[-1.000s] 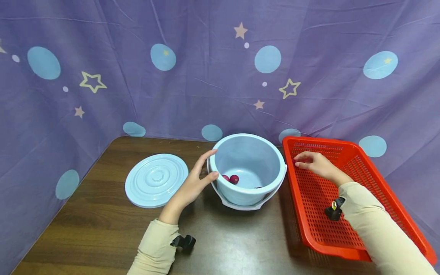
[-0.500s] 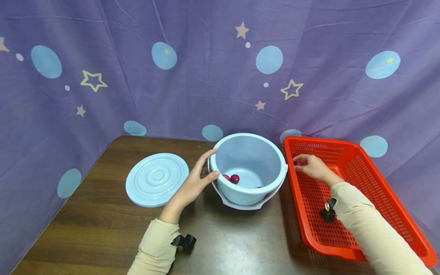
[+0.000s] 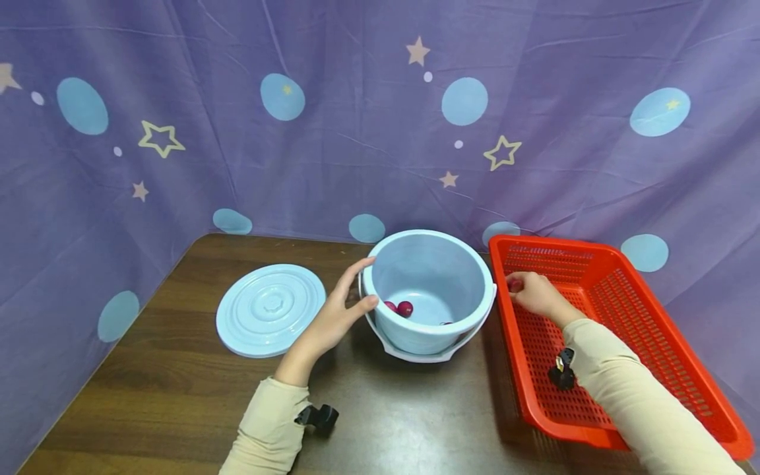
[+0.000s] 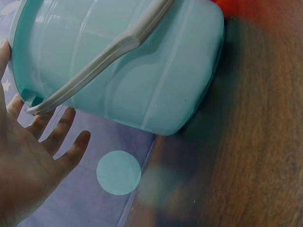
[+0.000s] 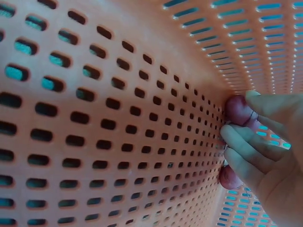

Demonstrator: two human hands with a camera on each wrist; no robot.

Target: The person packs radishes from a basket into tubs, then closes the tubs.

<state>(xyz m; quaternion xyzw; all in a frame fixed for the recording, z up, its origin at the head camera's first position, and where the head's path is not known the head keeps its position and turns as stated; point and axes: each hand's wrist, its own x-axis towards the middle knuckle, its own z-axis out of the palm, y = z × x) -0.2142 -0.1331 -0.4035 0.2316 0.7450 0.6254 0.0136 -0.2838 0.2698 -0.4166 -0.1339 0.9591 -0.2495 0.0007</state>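
Right hand [image 3: 539, 295] pinches a red ball [image 5: 239, 111] at its fingertips, inside red basket [image 3: 518, 359]; second ball [image 5: 230, 177] just beside its fingers. Bucket [image 3: 429, 280] lies left of that hand, past the basket wall. Left hand [image 3: 332, 321] spread at bucket rim.

From above, the head view looks forward and down; the left wrist view closely faces the round light-blue plastic bucket [image 4: 137, 90], the right one looks along the inside of the red perforated plastic basket [image 5: 142, 23]; head shares both.
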